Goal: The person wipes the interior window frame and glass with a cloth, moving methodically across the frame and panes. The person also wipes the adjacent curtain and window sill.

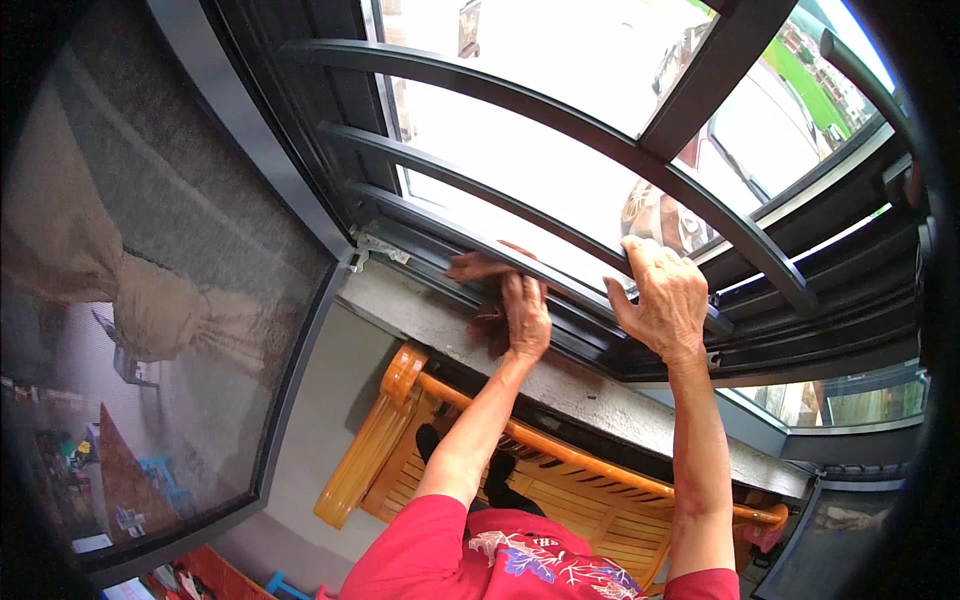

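Note:
My left hand (527, 318) reaches to the lower rail of the dark window frame (440, 250). Its fingers are bent over a reddish-brown cloth (484, 266), pressed against the rail just above the sill. Part of the cloth sticks out to the left of the fingers, and some hangs below them; the fingertips are partly hidden. Further right, my right hand (662, 300) grips a horizontal bar of the dark window grille (560, 215), fingers bent over it and thumb apart on the left side.
A pale, rough sill (450, 335) runs below the frame. Under it stands a slatted wooden bench (600, 510) with a rounded orange-brown rail. An opened screen panel (200, 270) fills the left side, with a curtain visible through it. Another dark-framed panel (835, 540) is at lower right.

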`<state>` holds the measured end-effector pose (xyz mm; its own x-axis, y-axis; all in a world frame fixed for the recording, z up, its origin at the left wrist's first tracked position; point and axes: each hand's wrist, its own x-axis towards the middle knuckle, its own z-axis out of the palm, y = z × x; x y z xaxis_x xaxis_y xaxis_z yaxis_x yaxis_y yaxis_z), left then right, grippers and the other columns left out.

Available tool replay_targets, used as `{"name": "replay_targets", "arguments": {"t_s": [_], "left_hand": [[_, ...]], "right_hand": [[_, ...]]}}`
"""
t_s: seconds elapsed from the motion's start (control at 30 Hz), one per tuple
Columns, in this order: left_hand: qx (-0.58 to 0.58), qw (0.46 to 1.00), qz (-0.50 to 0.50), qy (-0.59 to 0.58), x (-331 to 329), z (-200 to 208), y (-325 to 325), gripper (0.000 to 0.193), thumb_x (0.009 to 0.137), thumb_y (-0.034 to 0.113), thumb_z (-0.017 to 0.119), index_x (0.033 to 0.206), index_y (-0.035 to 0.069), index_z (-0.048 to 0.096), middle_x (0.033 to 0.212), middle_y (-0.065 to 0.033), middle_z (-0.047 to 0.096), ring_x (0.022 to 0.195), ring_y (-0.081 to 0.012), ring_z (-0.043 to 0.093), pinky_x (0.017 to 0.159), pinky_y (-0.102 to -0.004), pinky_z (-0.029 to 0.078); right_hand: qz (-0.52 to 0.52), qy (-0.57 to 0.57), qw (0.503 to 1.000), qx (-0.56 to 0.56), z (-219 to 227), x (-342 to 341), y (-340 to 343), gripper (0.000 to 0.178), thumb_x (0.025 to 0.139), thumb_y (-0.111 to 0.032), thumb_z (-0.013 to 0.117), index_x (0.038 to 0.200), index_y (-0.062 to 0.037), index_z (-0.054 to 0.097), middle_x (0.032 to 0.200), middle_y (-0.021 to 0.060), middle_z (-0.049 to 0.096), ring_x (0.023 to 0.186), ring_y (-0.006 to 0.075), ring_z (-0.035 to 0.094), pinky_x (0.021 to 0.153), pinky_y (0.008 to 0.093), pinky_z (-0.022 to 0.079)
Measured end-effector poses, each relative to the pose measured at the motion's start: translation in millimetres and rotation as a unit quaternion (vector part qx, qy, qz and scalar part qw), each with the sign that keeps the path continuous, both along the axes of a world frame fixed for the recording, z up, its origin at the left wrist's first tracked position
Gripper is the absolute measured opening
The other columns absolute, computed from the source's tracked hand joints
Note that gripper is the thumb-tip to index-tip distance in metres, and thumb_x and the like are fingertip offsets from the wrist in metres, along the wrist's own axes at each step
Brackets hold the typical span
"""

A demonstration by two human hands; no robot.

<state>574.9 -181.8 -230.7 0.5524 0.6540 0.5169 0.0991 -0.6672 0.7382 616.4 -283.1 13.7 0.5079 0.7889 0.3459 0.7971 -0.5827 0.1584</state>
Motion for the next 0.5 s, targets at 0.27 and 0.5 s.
{"name": "replay_targets", "arguments": {"t_s": [0.27, 0.5], "left_hand": [[0.22, 0.954, -0.193, 0.056, -24, -8, -25, 0.028, 0.084, 0.015, 0.058, 0.112, 0.015, 0.057, 0.104, -0.0067, 0.05, 0.1, -0.0237, 0.049, 0.084, -0.0364, 0.044], [-0.161, 0.934, 0.277, -0.16, -11, 6, 87, 0.027, 0.095, 0.011, 0.052, 0.117, -0.003, 0.046, 0.115, -0.0202, 0.046, 0.106, -0.032, 0.048, 0.097, -0.0457, 0.036]], "right_hand": [[0.012, 0.008, 1.0, 0.004, 1, 2, 2, 0.04, 0.076, -0.03, 0.069, 0.107, -0.0078, 0.059, 0.081, 0.0084, 0.062, 0.077, 0.0249, 0.063, 0.066, 0.0364, 0.047], [0.018, 0.001, 1.0, 0.018, 2, 2, 1, 0.039, 0.077, -0.031, 0.07, 0.106, -0.0072, 0.06, 0.077, 0.0088, 0.061, 0.072, 0.0249, 0.061, 0.066, 0.0368, 0.045]]}}
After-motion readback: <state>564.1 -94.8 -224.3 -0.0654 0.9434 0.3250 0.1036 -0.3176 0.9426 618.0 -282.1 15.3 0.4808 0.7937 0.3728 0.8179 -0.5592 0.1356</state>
